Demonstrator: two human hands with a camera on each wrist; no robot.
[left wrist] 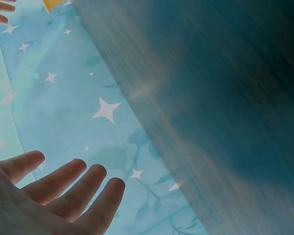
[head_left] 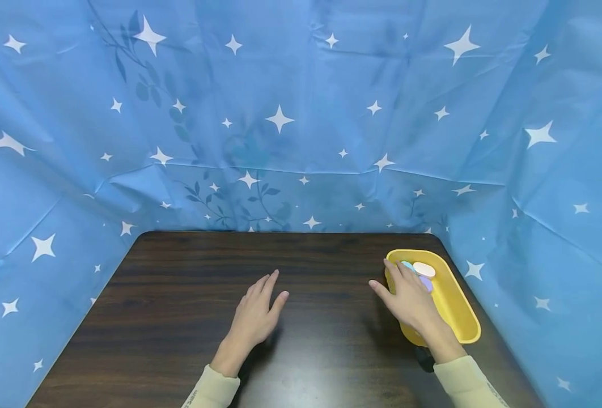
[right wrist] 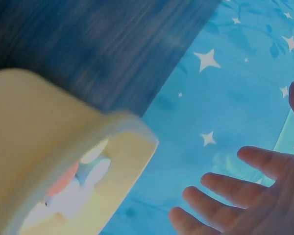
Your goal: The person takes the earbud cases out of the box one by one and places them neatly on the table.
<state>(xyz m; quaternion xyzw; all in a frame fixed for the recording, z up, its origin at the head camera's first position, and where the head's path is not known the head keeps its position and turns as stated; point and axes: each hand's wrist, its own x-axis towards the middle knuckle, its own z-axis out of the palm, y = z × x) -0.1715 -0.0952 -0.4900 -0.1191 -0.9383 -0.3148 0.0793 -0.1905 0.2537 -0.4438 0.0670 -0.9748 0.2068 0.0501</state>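
Observation:
My left hand [head_left: 255,316] hovers over the left-centre part of the dark wooden table [head_left: 178,317], fingers extended and nothing in them; the left wrist view shows its spread fingers [left wrist: 95,196]. My right hand [head_left: 408,299] is raised over the left side of a yellow bin [head_left: 456,300], its fingers loosely straight and holding nothing. In the bin's far end lie several small rounded pieces: a white oval piece [head_left: 424,270], a purple piece [head_left: 426,283] and a light blue piece [head_left: 408,265], partly hidden by my right hand. The right wrist view adds a red piece [right wrist: 63,180] among them.
A small black object [head_left: 424,359] sits at the bin's near end, partly hidden by my right wrist. Blue cloth [head_left: 301,113] with white stars hangs behind the table and along both its sides. The bin stands close to the table's right edge.

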